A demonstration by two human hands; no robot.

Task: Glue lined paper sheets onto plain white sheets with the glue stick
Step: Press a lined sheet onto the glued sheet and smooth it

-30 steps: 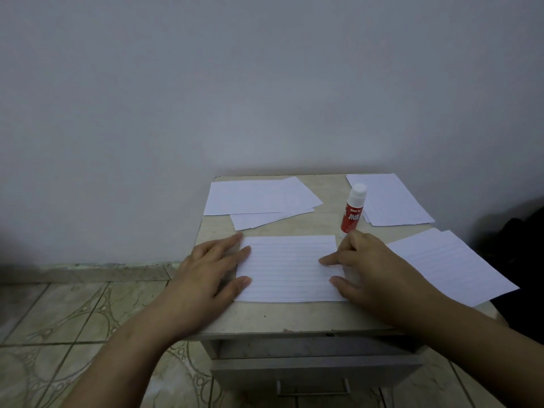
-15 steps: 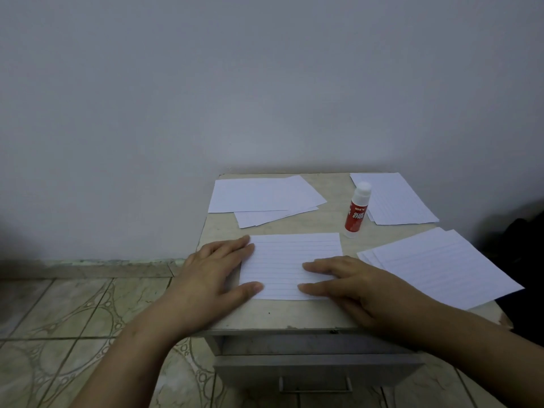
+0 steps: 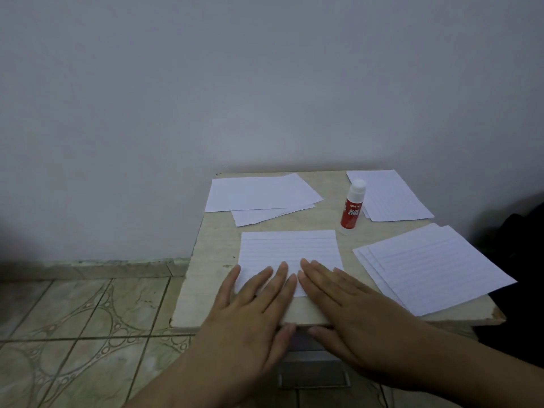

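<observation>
Where wall (image 3: pixel 265 83) meets tiled floor (image 3: pixel 73 319) | small table (image 3: pixel 212 260) | papers

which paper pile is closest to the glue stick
The lined pile at the back right, just behind the glue stick. The back-left pile and the front-right pile lie farther off.

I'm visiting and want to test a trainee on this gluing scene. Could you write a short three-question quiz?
1. True or false: the glue stick stands upright with its cap on.
2. Both hands press flat on which sheet? A) the plain white stack B) the lined sheet at the middle C) the lined stack at the right
3. Fill in: the left hand and right hand hold ____.

Key: 1 true; 2 B; 3 nothing.
</observation>
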